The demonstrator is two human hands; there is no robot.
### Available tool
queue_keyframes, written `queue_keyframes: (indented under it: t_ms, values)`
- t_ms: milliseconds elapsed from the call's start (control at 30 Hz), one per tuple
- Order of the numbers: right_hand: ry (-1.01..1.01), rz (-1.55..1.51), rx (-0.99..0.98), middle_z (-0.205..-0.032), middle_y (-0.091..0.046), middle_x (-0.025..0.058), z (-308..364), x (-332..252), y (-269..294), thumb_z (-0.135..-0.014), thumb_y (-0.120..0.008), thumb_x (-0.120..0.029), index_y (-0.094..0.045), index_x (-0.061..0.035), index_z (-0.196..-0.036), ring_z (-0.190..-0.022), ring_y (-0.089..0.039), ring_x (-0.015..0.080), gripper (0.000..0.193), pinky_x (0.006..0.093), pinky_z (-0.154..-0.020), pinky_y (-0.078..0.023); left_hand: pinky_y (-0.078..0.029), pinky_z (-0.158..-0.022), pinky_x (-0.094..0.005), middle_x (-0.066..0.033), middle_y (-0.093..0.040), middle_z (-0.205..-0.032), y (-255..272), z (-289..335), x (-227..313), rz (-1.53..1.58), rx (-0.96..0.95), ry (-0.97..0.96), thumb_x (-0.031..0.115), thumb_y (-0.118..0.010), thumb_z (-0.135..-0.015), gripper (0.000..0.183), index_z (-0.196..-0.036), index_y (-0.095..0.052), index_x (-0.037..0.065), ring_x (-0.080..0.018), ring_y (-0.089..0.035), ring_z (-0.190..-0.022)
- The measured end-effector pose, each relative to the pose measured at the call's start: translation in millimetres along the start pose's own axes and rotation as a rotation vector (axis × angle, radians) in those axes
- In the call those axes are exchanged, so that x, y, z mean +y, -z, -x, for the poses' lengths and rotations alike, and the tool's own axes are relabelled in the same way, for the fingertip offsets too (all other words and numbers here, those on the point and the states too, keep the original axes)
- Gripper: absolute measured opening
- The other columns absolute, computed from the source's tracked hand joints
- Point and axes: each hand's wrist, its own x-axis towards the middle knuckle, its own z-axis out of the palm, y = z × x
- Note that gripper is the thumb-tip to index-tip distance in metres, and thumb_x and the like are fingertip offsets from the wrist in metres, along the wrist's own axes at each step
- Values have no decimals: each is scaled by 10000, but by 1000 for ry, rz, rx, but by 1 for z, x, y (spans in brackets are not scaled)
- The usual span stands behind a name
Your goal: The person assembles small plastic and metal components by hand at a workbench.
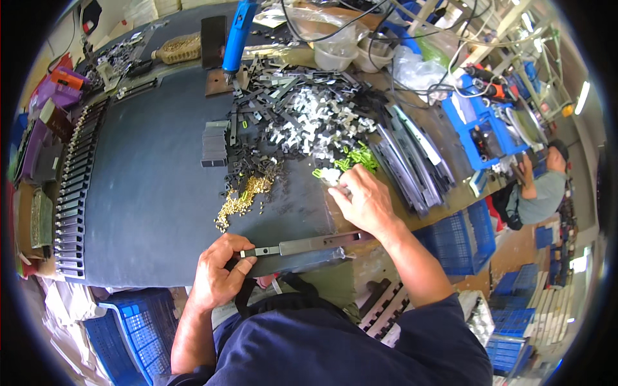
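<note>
Left hand [220, 271] grips a long grey metal bar [310, 244], best kept steady; beyond it, right hand [367, 201] curls beside bright-green plastic loops [360, 156], grip unclear.

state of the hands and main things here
left hand, closed on the metal bar
right hand, by the green clips, grip unclear
metal bar, held at its left end
blue screwdriver, tip pointing down
bottle, lying on its side
brass-coloured pieces, loose, heaped

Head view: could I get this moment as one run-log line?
left hand: grips grey bar by one end | right hand: fingers at small white parts, grip unclear | nearby: green pieces, gold pieces
</note>
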Motion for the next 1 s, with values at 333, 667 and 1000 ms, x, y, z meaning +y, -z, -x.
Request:
queue_keyframes:
  t_ms: [333, 667, 1000]
  values:
    - [26, -4, 45, -979, -598, 106, 12, 43, 15, -928, -706, -72, -604, -85, -1002, -874, -658, 320, 126, 437, -750, -562, -545, -747, -361, -132, -716, -1028, 2, 0, 0, -39, -25, 35, -11, -756, -849, 207, -1049, -702, 4, -269, -686, -869]
    - [216, -84, -17, -982, -584, 18, 0, 17, 9, -879, -802, -128, -710, -155, -1247, -934, -597, 221, 381, 381, -822, -481, -499, -692, -285, -69, -677, -990, 0, 1, -2, -9, -12, 51, 4, -747, -875, 172, -1038, -693, 15, -133, -611, -806]
    - [237, -120, 27, -939, -622, 32, -6, 12, 4, -855, -829, -141, -717, -79, -1043, -885, -619, 246, 227, 376, -801, -500, -503, -715, -281, -70, -674, -992, 0, 0, -1, -21, -12, 54, 8, -744, -889, 171, -1051, -690, 15, -137, -616, -818]
